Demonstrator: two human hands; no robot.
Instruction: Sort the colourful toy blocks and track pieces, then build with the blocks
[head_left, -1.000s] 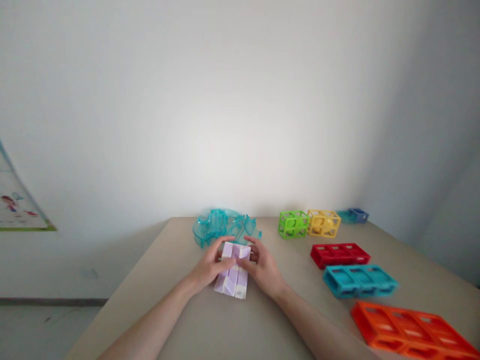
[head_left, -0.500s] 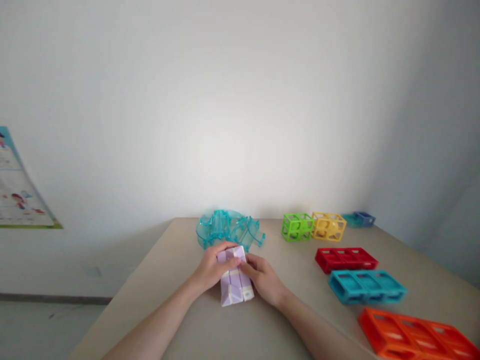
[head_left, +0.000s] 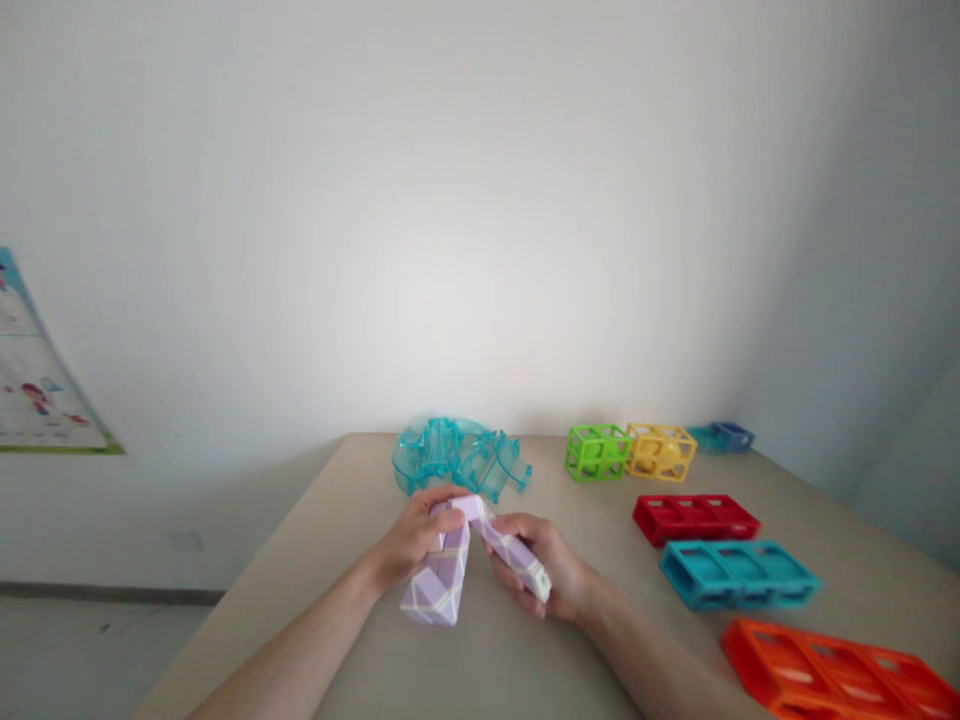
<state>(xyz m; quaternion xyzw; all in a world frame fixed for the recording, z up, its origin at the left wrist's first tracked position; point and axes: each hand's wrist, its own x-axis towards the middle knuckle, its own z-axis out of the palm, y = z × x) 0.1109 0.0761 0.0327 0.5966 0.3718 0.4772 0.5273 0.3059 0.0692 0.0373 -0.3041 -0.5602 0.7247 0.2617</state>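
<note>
Left hand (head_left: 415, 537) and right hand (head_left: 553, 562) both grip the lilac segmented puzzle (head_left: 453, 565) over the table (head_left: 465, 675). Compact half a second ago, it now has one section swung out rightward; its folded shape appears to be opening. Translucent teal pieces (head_left: 442, 452) lie just beyond.

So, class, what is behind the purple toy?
Behind the purple toy are translucent teal pieces on the tabletop, then the wall. The toy and left hand hide some tabletop.
</note>
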